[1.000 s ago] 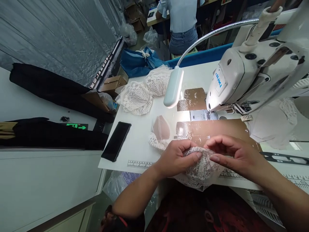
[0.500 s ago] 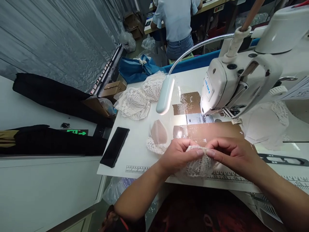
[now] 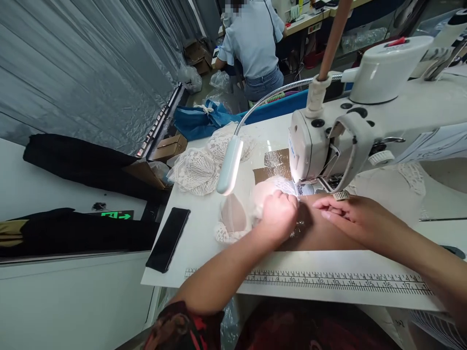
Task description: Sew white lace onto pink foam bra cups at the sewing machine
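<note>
My left hand (image 3: 280, 214) is closed on a white lace bra cup (image 3: 264, 190), which lies left of the needle area of the sewing machine (image 3: 310, 146). The hand covers part of the cup, and its lace edge reaches to the presser foot. On the right, my right hand (image 3: 352, 214) rests over the brown-taped surface just in front of the machine head. Its index finger points toward the needle, the other fingers are loosely bent, and no fabric shows in them. Beside my left wrist lies another cup, beige with lace trim (image 3: 233, 216).
Lace cups (image 3: 199, 170) are piled at the table's left rear. A black phone (image 3: 168, 239) lies at the left edge, and a printed ruler (image 3: 306, 281) runs along the front. A lamp (image 3: 230, 165) hangs over the table. Beyond it sits a person (image 3: 251, 43) in light blue.
Both hands have moved from the table's front edge up to the machine. The lace cup went with the left hand to the needle area; the right hand has let go of it. The view has shifted.
</note>
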Tool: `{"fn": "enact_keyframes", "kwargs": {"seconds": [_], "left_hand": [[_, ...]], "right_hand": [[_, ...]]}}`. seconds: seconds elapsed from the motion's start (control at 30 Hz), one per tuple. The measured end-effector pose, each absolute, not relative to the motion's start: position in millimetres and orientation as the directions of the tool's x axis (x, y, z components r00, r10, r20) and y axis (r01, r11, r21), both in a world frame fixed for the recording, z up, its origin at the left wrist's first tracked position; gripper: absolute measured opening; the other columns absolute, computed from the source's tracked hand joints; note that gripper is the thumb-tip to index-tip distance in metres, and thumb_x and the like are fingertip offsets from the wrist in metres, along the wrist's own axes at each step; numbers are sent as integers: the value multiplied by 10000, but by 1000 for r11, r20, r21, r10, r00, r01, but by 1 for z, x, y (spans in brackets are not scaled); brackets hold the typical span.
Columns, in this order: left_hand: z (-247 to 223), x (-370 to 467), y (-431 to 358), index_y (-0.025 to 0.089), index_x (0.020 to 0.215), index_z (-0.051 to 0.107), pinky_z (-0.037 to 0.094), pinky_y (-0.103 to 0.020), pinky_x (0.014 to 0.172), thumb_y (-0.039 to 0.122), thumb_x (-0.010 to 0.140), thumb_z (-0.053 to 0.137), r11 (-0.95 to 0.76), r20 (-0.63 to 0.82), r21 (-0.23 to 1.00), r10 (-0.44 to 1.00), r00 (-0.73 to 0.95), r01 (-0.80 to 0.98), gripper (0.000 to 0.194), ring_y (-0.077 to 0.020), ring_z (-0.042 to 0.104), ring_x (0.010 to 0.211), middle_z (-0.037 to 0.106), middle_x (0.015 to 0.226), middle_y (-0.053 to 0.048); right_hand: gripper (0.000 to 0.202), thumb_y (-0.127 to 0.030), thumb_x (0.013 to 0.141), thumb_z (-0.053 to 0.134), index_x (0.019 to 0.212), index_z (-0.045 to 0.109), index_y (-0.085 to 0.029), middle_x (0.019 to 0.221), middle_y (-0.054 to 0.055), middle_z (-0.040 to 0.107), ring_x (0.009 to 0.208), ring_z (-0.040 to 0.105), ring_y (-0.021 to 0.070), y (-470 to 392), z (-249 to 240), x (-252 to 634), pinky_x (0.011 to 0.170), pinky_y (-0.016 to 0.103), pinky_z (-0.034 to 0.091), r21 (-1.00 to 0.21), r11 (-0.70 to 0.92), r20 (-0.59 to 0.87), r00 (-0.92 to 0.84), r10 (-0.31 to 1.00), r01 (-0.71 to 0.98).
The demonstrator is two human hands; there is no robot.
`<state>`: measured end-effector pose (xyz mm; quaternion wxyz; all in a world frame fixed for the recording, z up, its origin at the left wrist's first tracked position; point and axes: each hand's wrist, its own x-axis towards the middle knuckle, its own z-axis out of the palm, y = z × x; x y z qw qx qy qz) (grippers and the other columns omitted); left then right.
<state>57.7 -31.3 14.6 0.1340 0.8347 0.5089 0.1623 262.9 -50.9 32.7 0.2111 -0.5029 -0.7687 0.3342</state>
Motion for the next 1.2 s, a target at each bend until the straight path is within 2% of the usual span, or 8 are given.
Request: {"fn": "enact_keyframes", "kwargs": {"seconds": [0.13, 0.3, 0.43, 0.57, 0.7, 0.8, 0.97, 1.2], "left_hand": [[11, 82, -51, 122, 806, 663, 467, -441, 746, 230, 899, 510, -473, 42, 364, 869, 493, 803, 209, -300, 548, 808, 599, 763, -147], [33, 55, -50, 135, 816, 669, 483, -436, 833, 267, 965, 420, -452, -41, 576, 816, 576, 681, 319, -279, 587, 883, 653, 893, -160], [25, 39, -37, 162, 1002, 720, 485, -441, 928, 267, 966, 469, -446, 32, 665, 819, 573, 599, 274, -288, 631, 1035, 674, 1188, -156], [5, 38, -26, 155, 1091, 709, 510, -500, 918, 277, 993, 441, -533, 118, 590, 800, 588, 606, 310, -316, 652, 1045, 677, 1239, -160], [-7, 38, -11, 147, 1094, 690, 569, -445, 880, 261, 1011, 407, -676, 182, 454, 708, 682, 581, 316, -272, 676, 1028, 705, 1181, -145], [-9, 35, -3, 137, 1133, 665, 577, -411, 899, 240, 1019, 405, -738, 204, 376, 656, 727, 560, 302, -234, 673, 1051, 698, 1207, -140], [-9, 31, 1, 126, 1174, 649, 550, -418, 949, 234, 1023, 418, -765, 233, 356, 628, 742, 536, 297, -236, 638, 1147, 666, 1269, -161], [-14, 30, 5, 126, 1100, 701, 548, -393, 876, 251, 1002, 447, -749, 247, 342, 654, 715, 568, 299, -224, 655, 973, 702, 1179, -141]], "right_hand": [[323, -191, 916, 396, 944, 715, -232, 1015, 50, 755, 883, 678, 220, -44, 22, 248, 738, 336, 501, -612, 418, 82, -472, 878, 672], [297, -58, 836, 427, 853, 693, -188, 856, 55, 710, 632, 619, 172, -53, 6, 237, 551, 302, 405, -276, 503, 50, -511, 858, 819], [373, 8, 810, 438, 977, 723, -166, 925, 71, 718, 653, 623, 181, -56, 1, 237, 561, 312, 403, -84, 602, 134, -590, 796, 794], [411, 30, 799, 434, 1015, 740, -141, 902, 89, 721, 547, 545, 150, -55, 2, 233, 488, 305, 350, 39, 575, 238, -566, 789, 817], [459, 44, 749, 468, 1036, 757, -167, 944, 75, 733, 467, 434, 117, -51, 3, 227, 437, 309, 268, 82, 503, 365, -496, 788, 860], [462, 54, 714, 470, 975, 772, -180, 857, 57, 713, 470, 419, 123, -50, 1, 225, 438, 317, 247, 87, 477, 374, -472, 798, 875], [453, 33, 732, 471, 1009, 761, -177, 810, 58, 678, 527, 458, 136, -50, -3, 225, 474, 318, 273, 68, 476, 353, -467, 810, 877], [457, 30, 730, 467, 1017, 766, -163, 788, 76, 674, 533, 484, 138, -49, -3, 224, 456, 301, 281, 67, 494, 377, -480, 792, 867]]}}
